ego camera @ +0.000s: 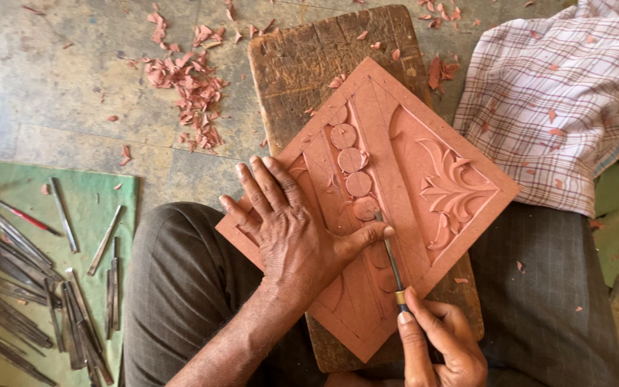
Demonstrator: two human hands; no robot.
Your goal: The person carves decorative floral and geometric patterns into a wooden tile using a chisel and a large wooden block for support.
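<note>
My right hand (442, 344) grips a thin chisel (391, 259), fingers closed around it. My left hand (291, 226) lies flat, fingers spread, on the reddish carved panel (410, 165). The panel sits on a wooden board (302, 64) across my lap.

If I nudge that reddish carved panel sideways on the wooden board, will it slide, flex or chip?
The carved panel looks flat and rigid, so it probably slides rather than flexes. The left hand pressing it suggests it shifts easily. The thin relief leaves seem liable to chip.
</note>
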